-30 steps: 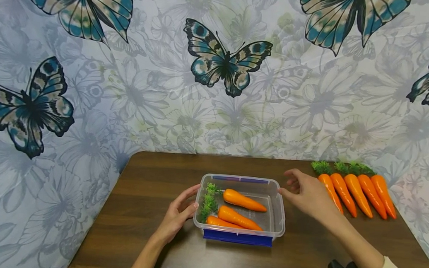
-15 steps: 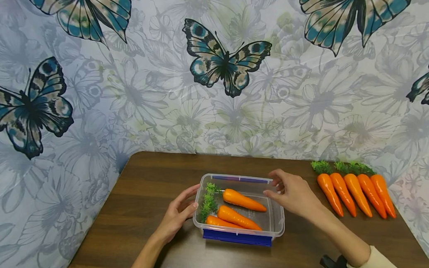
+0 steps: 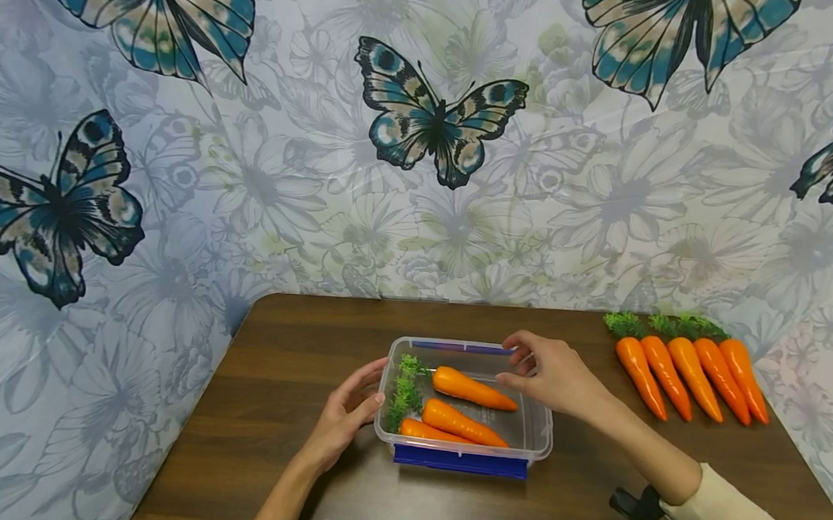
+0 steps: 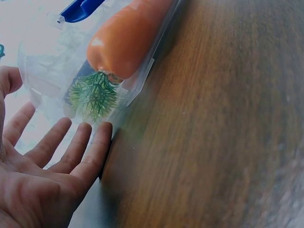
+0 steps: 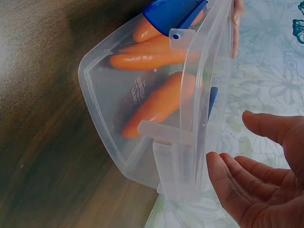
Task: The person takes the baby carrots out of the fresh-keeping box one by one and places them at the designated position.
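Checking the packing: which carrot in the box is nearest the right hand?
The rear carrot, farthest from the blue front clasp; the other two carrots lie between.

Pale floral backdrop, printed teal butterflies; brown wood-grain table below.

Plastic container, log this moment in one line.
left hand: touching container | right hand: above container, holding nothing | inside: three carrots | on table: five carrots
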The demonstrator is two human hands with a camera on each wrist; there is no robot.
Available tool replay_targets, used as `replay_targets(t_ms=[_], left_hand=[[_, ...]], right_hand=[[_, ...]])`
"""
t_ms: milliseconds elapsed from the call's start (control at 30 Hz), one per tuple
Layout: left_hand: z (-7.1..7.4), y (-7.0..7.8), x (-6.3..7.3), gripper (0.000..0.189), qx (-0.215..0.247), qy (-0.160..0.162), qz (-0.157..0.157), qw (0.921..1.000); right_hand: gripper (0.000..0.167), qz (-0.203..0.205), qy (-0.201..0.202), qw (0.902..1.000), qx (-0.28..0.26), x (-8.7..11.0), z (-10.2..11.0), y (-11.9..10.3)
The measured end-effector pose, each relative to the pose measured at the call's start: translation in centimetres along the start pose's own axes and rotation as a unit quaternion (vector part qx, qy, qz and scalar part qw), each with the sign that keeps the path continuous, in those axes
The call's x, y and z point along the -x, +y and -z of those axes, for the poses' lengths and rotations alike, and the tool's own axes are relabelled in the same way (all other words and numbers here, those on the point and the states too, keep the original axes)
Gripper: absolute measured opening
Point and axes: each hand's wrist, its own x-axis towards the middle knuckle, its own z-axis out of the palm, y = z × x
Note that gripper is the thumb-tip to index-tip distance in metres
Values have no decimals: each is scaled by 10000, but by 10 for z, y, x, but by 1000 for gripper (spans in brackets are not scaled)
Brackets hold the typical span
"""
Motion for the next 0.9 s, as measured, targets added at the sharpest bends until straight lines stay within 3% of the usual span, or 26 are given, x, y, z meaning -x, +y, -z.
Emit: replay_targets(t_ms=[667, 900], left_hand=[[0, 0, -1, 58, -68, 70, 92, 9999], [1, 0, -1, 58, -35, 30, 72, 10000]], right_hand=[[48, -21, -341, 9994, 11, -24, -15, -6], [41, -105, -491, 9987, 53, -33, -23, -9]])
